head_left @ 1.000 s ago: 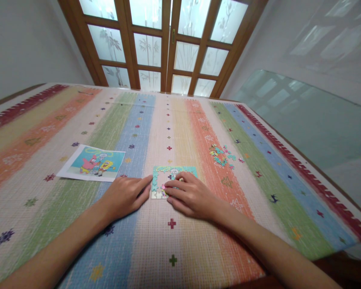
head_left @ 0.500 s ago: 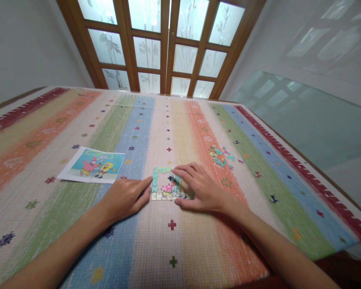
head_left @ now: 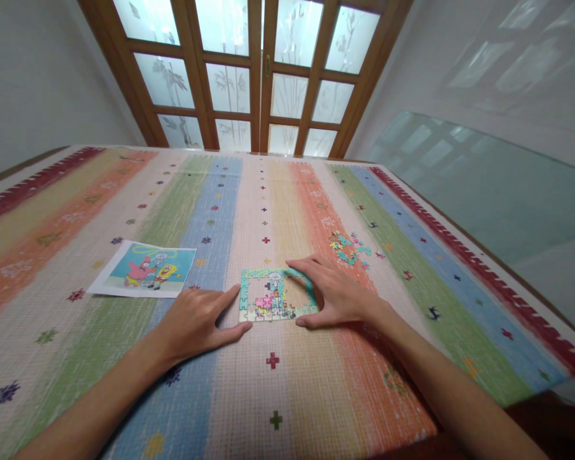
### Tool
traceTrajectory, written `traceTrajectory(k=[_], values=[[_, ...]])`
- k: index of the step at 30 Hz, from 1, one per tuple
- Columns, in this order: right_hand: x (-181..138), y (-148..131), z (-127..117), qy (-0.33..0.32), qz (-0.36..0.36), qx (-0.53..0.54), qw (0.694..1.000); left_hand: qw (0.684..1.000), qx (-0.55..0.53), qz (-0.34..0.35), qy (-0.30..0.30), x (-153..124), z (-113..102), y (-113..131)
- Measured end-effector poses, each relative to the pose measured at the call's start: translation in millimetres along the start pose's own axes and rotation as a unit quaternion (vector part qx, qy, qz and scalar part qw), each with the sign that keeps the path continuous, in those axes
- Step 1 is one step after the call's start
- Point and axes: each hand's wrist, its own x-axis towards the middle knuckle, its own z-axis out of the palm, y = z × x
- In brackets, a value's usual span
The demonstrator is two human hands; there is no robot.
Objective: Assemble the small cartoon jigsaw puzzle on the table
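Observation:
A partly joined jigsaw puzzle (head_left: 276,312) lies flat on the striped tablecloth, its border framing gaps where the cloth shows through. Pink pieces sit at its lower left, and a turquoise figure stands in its middle. At its left edge rests my left hand (head_left: 199,321), index finger and thumb spread apart against the side and lower corner. My right hand (head_left: 333,294) arches over the right edge, fingers apart, the fingertips at the top border and the thumb by the bottom one. It covers part of the puzzle's right side. Neither hand holds a piece that I can see.
A printed cartoon picture (head_left: 148,268) on white paper lies to the left. Loose puzzle pieces (head_left: 349,248) are heaped beyond my right hand. The tablecloth (head_left: 249,396) covers the table, and a glass panel (head_left: 479,185) leans by the right wall. Wooden doors (head_left: 253,76) stand behind.
My right hand has shifted right from the puzzle's middle to its right edge, uncovering the turquoise figure. My left thumb has spread away from its index finger. The view has shifted slightly.

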Motion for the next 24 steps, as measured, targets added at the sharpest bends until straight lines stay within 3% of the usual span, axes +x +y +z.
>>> traceTrajectory(k=[24], values=[[1.9,-0.2,-0.6,-0.002,-0.016,0.0,1.0,1.0,0.018,0.02,0.009,0.1,1.8,-1.2]])
